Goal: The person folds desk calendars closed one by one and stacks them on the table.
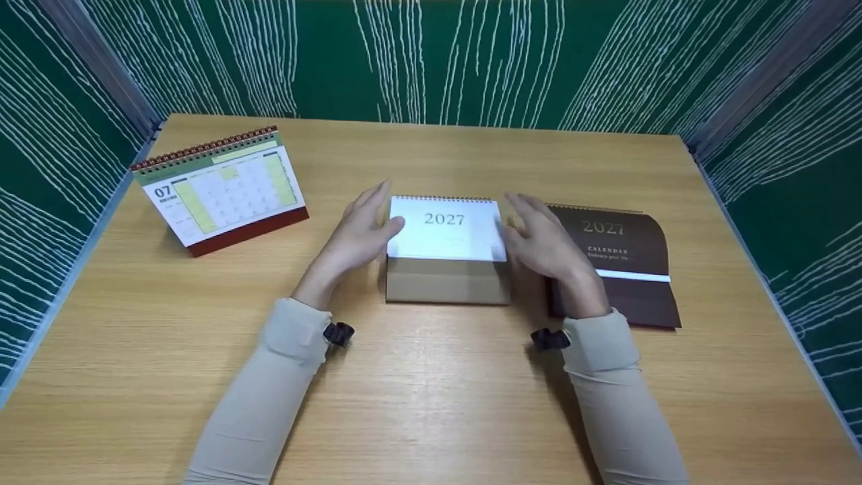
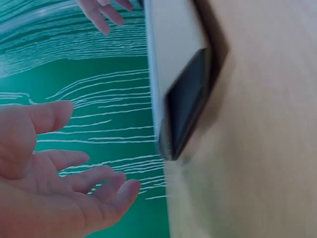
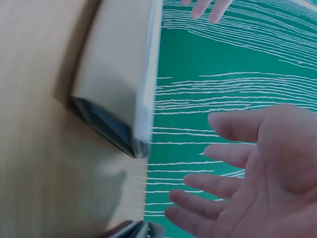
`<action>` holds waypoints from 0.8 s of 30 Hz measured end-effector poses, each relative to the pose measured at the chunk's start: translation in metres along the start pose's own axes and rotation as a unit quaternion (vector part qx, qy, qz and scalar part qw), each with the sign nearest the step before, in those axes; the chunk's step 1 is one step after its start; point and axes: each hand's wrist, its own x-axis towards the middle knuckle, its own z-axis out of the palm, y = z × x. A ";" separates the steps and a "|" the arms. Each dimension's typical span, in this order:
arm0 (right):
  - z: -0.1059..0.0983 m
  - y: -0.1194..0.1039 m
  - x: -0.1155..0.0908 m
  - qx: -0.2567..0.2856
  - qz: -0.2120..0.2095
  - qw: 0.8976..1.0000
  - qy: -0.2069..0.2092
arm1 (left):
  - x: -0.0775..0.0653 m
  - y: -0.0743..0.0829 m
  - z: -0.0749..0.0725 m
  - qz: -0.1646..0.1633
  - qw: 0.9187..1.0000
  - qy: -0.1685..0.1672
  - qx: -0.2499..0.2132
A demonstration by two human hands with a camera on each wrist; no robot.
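A desk calendar with a white 2027 cover page [image 1: 444, 229] and a tan stand [image 1: 447, 279] sits at the middle of the table. My left hand [image 1: 363, 229] is beside its left edge, fingers extended and thumb overlapping the page corner in the head view. On the other side my right hand [image 1: 542, 239] is held at the right edge, its fingers likewise extended. Both wrist views show the hands, left [image 2: 64, 193] and right [image 3: 257, 173], with relaxed spread fingers apart from the calendar. Neither hand holds anything.
To the right, partly behind my right forearm, stands a dark brown 2027 calendar [image 1: 609, 236] with a white band. At the far left a calendar open to month 07 [image 1: 232, 192] stands angled on a red base. Green walls with white streaks [image 1: 465, 60] enclose the wooden table [image 1: 431, 404].
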 end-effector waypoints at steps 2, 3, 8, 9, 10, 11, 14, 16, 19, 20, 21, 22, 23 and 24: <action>-0.005 -0.001 -0.002 -0.010 0.002 1.000 0.011 | -0.001 0.002 -0.003 0.000 1.000 0.016 0.007; -0.007 -0.001 -0.003 -0.017 0.002 1.000 0.018 | -0.001 0.003 -0.004 0.002 1.000 0.024 0.013; -0.014 -0.009 -0.002 -0.055 0.005 0.998 0.032 | 0.002 0.007 -0.010 0.017 0.997 0.054 0.056; -0.014 -0.011 0.000 -0.066 0.002 0.997 0.033 | 0.003 0.008 -0.010 0.021 0.996 0.053 0.068; -0.014 -0.012 0.002 -0.075 0.000 0.997 0.033 | 0.004 0.009 -0.010 0.023 0.995 0.052 0.078; -0.013 -0.015 0.004 -0.085 -0.005 0.996 0.030 | 0.005 0.010 -0.009 0.026 0.994 0.049 0.090; -0.009 -0.020 0.012 -0.120 -0.017 0.993 0.017 | 0.010 0.014 -0.006 0.038 0.990 0.037 0.131; -0.006 -0.022 0.018 -0.142 -0.022 0.990 0.002 | 0.013 0.017 -0.002 0.041 0.986 0.026 0.157; 0.000 -0.024 0.026 -0.166 -0.021 0.986 -0.019 | 0.017 0.020 0.004 0.041 0.980 0.008 0.193; 0.002 -0.024 0.028 -0.170 -0.019 0.985 -0.024 | 0.018 0.020 0.007 0.037 0.978 0.001 0.205; 0.004 -0.024 0.030 -0.173 -0.015 0.984 -0.028 | 0.019 0.020 0.009 0.035 0.976 -0.005 0.214; 0.007 -0.024 0.031 -0.176 -0.011 0.984 -0.032 | 0.021 0.021 0.012 0.033 0.974 -0.012 0.223; 0.011 -0.023 0.033 -0.179 -0.008 0.983 -0.036 | 0.022 0.021 0.015 0.031 0.972 -0.019 0.232; 0.014 -0.023 0.034 -0.184 -0.005 0.982 -0.040 | 0.023 0.021 0.018 0.029 0.970 -0.026 0.241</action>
